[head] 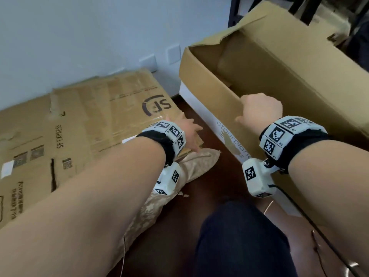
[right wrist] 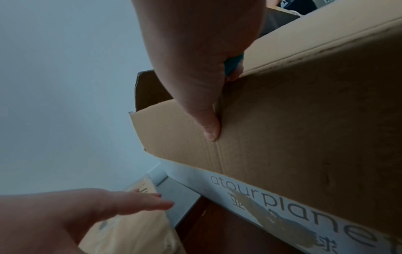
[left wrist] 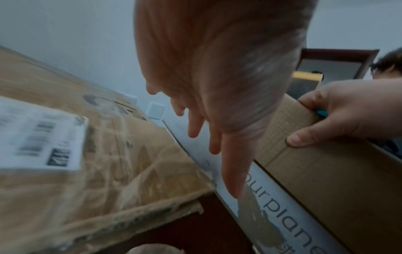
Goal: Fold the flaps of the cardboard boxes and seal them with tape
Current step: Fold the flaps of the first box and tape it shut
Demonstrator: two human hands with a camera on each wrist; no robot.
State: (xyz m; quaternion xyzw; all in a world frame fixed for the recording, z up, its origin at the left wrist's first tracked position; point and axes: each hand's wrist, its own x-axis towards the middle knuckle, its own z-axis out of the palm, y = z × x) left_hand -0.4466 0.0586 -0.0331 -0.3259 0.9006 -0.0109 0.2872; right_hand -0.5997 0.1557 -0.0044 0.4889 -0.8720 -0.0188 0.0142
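Head view: right hand (head: 259,110) clamps open box's near flap (head: 211,90), left hand (head: 189,132) loose and empty, so a one-handed pull may tear the crease.

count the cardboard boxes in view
2. An open box stands on the right, the right hand holding its near flap. A closed, taped SF Express box sits on the left by the wall. More may be hidden at top right.

Both my arms reach forward.
My left hand (head: 189,130) at 11 o'clock hangs with fingers spread, holding nothing; my right hand (head: 259,110) at 1 o'clock grips an edge.
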